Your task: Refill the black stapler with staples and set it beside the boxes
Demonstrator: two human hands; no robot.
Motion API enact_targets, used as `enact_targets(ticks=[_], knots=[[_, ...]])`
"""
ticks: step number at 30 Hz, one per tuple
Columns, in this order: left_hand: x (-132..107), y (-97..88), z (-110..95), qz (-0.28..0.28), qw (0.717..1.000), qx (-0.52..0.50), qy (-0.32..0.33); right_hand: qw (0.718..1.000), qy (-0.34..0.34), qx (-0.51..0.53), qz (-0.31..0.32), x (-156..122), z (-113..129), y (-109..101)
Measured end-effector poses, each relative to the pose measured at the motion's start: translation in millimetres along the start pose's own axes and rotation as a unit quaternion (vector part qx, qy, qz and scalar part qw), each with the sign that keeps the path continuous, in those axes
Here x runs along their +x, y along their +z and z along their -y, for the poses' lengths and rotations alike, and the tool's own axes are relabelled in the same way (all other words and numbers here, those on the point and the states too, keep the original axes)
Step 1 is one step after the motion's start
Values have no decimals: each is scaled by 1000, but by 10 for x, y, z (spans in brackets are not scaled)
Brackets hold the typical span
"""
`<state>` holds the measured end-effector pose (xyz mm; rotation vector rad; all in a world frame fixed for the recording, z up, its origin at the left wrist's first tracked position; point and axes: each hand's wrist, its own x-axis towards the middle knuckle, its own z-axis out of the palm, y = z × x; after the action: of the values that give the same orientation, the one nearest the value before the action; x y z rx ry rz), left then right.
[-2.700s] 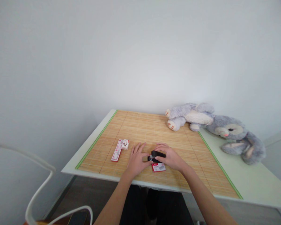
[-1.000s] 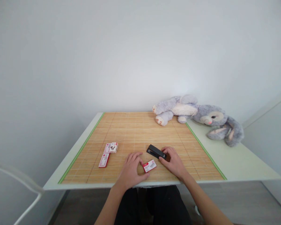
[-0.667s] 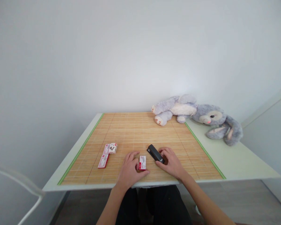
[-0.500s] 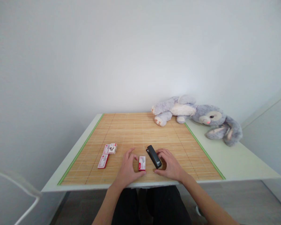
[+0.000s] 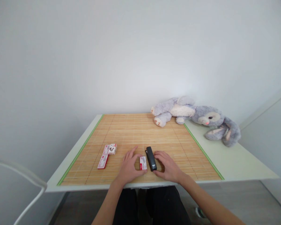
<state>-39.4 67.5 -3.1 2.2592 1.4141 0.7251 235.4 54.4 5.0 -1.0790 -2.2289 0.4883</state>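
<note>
The hands are sitting apart, the left hand (image 5: pixel 128 168) curving round a box (image 5: pixel 143 163), the right hand (image 5: pixel 170 168) against a stapler (image 5: pixel 151 158), grip unclear, so uneven pushing could skew either.

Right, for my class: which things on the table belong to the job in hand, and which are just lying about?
Seem to belong:
Stapler, at the right hand
Small box, at the left hand
Mat, beneath both

Seem to be lying about:
Three other boxes, farther left, no hand on them
Stuffed rabbit, back right
</note>
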Motion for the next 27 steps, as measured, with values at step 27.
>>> enact_targets(ticks=[27], knots=[[-210, -684, 578, -276, 952, 19, -131, 998, 59, 21, -23, 36, -10, 204]])
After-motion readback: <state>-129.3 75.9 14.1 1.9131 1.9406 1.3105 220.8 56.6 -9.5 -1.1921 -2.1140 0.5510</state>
